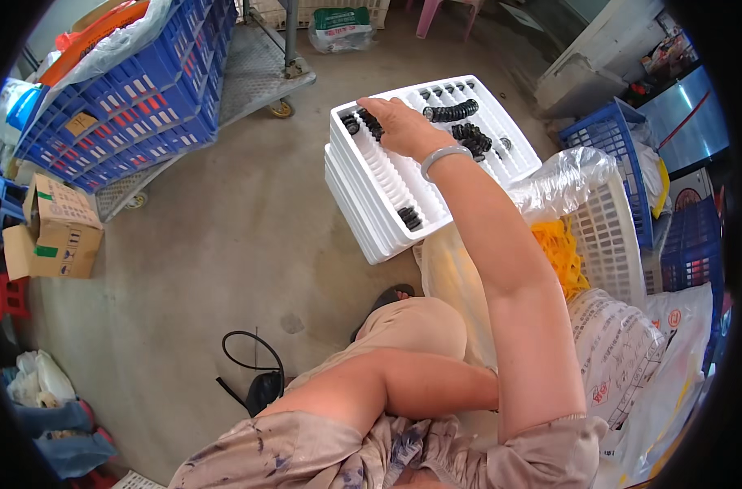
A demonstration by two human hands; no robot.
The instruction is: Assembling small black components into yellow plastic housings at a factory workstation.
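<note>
My right hand (405, 130), with a pale bangle (445, 160) at the wrist, reaches over the far left corner of a white ribbed plastic tray (424, 192). Its fingers close around a row of small black rings (369, 124) lying in a groove there. Curved stacks of similar black rings (452, 112) lie loose farther right in the tray, and a short row (409, 218) stands at its near end. The tray tops a pile of like trays (351, 213). My left forearm (436, 381) crosses my lap to the right; the left hand is hidden behind my right arm.
On the left, blue crates (143, 106) stand on a metal trolley (261, 69) near an open cardboard box (61, 228). At right are a white basket (611, 236), yellow strips (557, 253), plastic sacks (616, 359) and a blue crate (603, 134). A black pump-like object with a hose (263, 391) sits by my leg.
</note>
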